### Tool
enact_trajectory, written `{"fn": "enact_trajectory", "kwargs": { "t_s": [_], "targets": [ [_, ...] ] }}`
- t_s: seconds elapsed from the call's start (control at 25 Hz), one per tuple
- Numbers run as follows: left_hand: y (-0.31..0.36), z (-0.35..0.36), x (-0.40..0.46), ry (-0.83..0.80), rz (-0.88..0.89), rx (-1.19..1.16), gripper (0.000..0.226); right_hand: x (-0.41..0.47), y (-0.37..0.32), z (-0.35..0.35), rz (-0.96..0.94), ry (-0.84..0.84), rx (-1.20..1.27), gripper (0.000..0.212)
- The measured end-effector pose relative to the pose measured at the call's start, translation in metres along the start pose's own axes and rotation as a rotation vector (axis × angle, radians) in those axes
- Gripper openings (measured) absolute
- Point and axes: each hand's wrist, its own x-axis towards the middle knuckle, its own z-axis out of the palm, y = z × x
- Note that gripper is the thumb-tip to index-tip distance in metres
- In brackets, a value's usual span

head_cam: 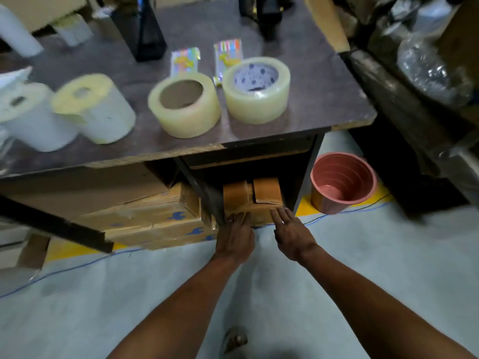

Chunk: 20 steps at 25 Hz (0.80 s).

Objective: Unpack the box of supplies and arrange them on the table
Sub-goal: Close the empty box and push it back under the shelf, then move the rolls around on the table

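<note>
Both hands reach down to a cardboard box (255, 203) that sits on the floor in the opening under the counter (324, 99). The left hand (237, 235) lies with straight fingers against the box's near left edge, beside a dark leg of the counter, and the right hand (290, 231) is spread open with its fingertips at the box's near right edge; neither hand has hold of anything. The box's top flaps stand open. On the counter above, 2 rolls of clear packing tape (184, 107) (257, 89) lie flat side by side, with 2 colourful packets (184, 59) (228, 57) just behind them. To the left stand 2 white rolls (96, 107) (31, 117) touching each other. More cardboard cartons (160, 216) are stacked under the counter to the left of the box, and a pink bucket (342, 182) stands on the floor to its right.
</note>
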Motion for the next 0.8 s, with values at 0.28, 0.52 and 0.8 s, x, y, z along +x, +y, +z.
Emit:
{"fn": "enact_trajectory", "kwargs": {
  "t_s": [0.28, 0.52, 0.8],
  "targets": [
    [0.041, -0.150, -0.119, 0.002, -0.034, -0.094, 0.045, -0.131, -0.081, -0.120, -0.134, 0.095, 0.037, 0.059],
    [0.046, -0.267, -0.181, 0.013, -0.046, -0.135, 0.043, -0.195, -0.165, -0.219, -0.142, 0.154, 0.125, 0.060],
    [0.022, -0.349, -0.225, 0.086, -0.084, -0.195, 0.040, -0.234, -0.240, -0.270, -0.143, 0.197, 0.226, 0.054]
  ]
}}
